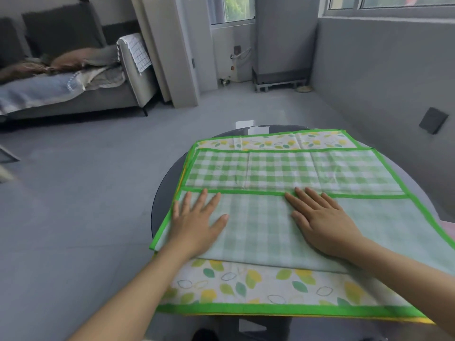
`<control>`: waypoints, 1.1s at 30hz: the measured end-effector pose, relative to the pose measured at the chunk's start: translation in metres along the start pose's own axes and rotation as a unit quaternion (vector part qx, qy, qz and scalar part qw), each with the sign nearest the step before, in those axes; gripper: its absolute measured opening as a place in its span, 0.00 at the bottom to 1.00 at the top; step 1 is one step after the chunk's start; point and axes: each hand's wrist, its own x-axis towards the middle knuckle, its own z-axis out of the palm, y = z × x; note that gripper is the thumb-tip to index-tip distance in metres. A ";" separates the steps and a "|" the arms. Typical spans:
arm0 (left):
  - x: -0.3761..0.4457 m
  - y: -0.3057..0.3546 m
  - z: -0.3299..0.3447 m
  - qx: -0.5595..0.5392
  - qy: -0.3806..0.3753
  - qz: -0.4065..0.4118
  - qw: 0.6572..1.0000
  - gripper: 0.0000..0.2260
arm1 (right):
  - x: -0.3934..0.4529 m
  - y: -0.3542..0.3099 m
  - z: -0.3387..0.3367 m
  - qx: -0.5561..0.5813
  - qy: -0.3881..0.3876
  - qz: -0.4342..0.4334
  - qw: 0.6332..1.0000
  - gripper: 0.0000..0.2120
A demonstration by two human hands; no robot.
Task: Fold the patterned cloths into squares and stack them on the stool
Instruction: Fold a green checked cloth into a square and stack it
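A green-checked cloth (283,171) with a bright green border lies on a round dark table (163,193). Its near half is folded over, pale underside up, with the folded edge meeting the cloth's middle. My left hand (197,222) rests flat on the left part of that flap, fingers spread. My right hand (320,222) lies flat near the flap's middle, fingertips at the green border. Under it lies a leaf-patterned cloth (258,286), showing at the near and far edges. A yellow edge of another cloth peeks out below. No stool is visible.
Grey tiled floor (98,180) spreads to the left and beyond the table. A grey sofa (73,77) with blankets stands at the far left. A grey wall (369,70) runs along the right, with a dark flat object (433,120) leaning at its foot.
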 end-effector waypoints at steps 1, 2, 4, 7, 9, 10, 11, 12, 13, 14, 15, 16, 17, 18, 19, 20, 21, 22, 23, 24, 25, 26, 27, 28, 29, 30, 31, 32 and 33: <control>-0.001 -0.005 0.000 -0.002 0.004 0.003 1.000 0.28 | 0.000 0.000 0.000 -0.003 0.001 -0.001 1.000 0.28; -0.001 -0.006 0.000 -0.005 0.008 0.007 1.000 0.28 | 0.001 0.000 0.000 -0.005 0.001 -0.001 1.000 0.28; -0.001 -0.005 -0.001 -0.011 0.012 0.010 1.000 0.27 | 0.001 0.000 0.001 -0.009 -0.001 0.002 1.000 0.24; -0.002 -0.003 -0.004 -0.017 -0.002 0.011 1.000 0.28 | 0.001 -0.002 0.000 -0.006 -0.001 0.003 1.000 0.24; -0.003 -0.002 -0.007 -0.024 -0.016 0.008 1.000 0.28 | 0.002 -0.003 -0.001 0.000 -0.003 0.006 1.000 0.24; -0.003 -0.001 -0.010 -0.028 -0.022 0.005 0.999 0.28 | 0.002 -0.004 -0.003 0.004 -0.008 0.006 1.000 0.24; -0.002 0.001 -0.013 -0.035 -0.026 0.003 0.999 0.28 | 0.002 -0.004 -0.005 0.006 -0.010 0.004 1.000 0.24; -0.001 0.003 -0.017 -0.044 -0.026 0.002 0.999 0.28 | 0.002 -0.004 -0.008 0.007 -0.007 0.000 1.000 0.24; 0.000 0.006 -0.021 -0.056 -0.023 0.002 0.998 0.28 | 0.003 -0.003 -0.011 0.009 0.002 -0.003 1.000 0.24; 0.003 0.010 -0.025 -0.069 -0.018 0.006 0.997 0.27 | 0.005 -0.002 -0.016 0.013 0.015 -0.005 1.000 0.23; 0.006 0.016 -0.029 -0.083 -0.012 0.015 0.996 0.26 | 0.007 0.001 -0.021 0.018 0.028 -0.004 0.999 0.23; 0.010 0.023 -0.032 -0.100 -0.009 0.027 0.995 0.26 | 0.011 0.005 -0.025 0.024 0.039 -0.001 0.999 0.22; 0.015 0.031 -0.036 -0.115 -0.007 0.041 0.992 0.25 | 0.016 0.009 -0.029 0.029 0.049 0.003 0.998 0.22; 0.021 0.040 -0.039 -0.127 -0.006 0.055 0.990 0.24 | 0.021 0.014 -0.032 0.035 0.058 0.010 0.998 0.21; 0.029 0.049 -0.042 -0.135 -0.004 0.066 0.989 0.23 | 0.026 0.020 -0.035 0.038 0.068 0.017 0.997 0.20; 0.037 0.058 -0.045 -0.140 -0.001 0.076 0.987 0.22 | 0.033 0.025 -0.037 0.039 0.076 0.025 0.996 0.19; 0.048 0.066 -0.047 -0.144 0.004 0.084 0.986 0.21 | 0.040 0.032 -0.040 0.037 0.078 0.035 0.996 0.19; 0.059 0.073 -0.049 -0.147 0.009 0.092 0.985 0.20 | 0.048 0.038 -0.041 0.035 0.076 0.048 0.995 0.18; 0.071 0.079 -0.051 -0.152 0.014 0.097 0.984 0.20 | 0.057 0.044 -0.042 0.038 0.069 0.063 0.995 0.18; 0.084 0.085 -0.052 -0.159 0.021 0.101 0.982 0.19 | 0.067 0.050 -0.042 0.055 0.063 0.083 0.993 0.17; 0.097 0.090 -0.054 -0.170 0.027 0.102 0.980 0.18 | 0.078 0.055 -0.043 0.084 0.061 0.107 0.989 0.16; 0.111 0.095 -0.054 -0.185 0.033 0.099 0.977 0.17 | 0.088 0.060 -0.042 0.113 0.067 0.128 0.983 0.16; 0.124 0.099 -0.054 -0.201 0.041 0.095 0.974 0.16 | 0.100 0.065 -0.040 0.129 0.080 0.141 0.978 0.16; 0.137 0.102 -0.053 -0.215 0.051 0.089 0.971 0.16 | 0.110 0.070 -0.038 0.128 0.092 0.146 0.977 0.15; 0.149 0.104 -0.051 -0.223 0.059 0.083 0.970 0.15 | 0.120 0.075 -0.036 0.118 0.101 0.146 0.977 0.15; 0.161 0.105 -0.048 -0.225 0.067 0.078 0.969 0.15 | 0.129 0.079 -0.035 0.107 0.108 0.146 0.978 0.15; 0.173 0.105 -0.044 -0.221 0.073 0.077 0.969 0.16 | 0.138 0.083 -0.034 0.100 0.113 0.149 0.977 0.15; 0.183 0.104 -0.040 -0.216 0.076 0.075 0.971 0.16 | 0.145 0.088 -0.033 0.096 0.116 0.154 0.977 0.15; 0.192 0.101 -0.036 -0.210 0.080 0.075 0.972 0.16 | 0.152 0.092 -0.032 0.095 0.120 0.161 0.975 0.15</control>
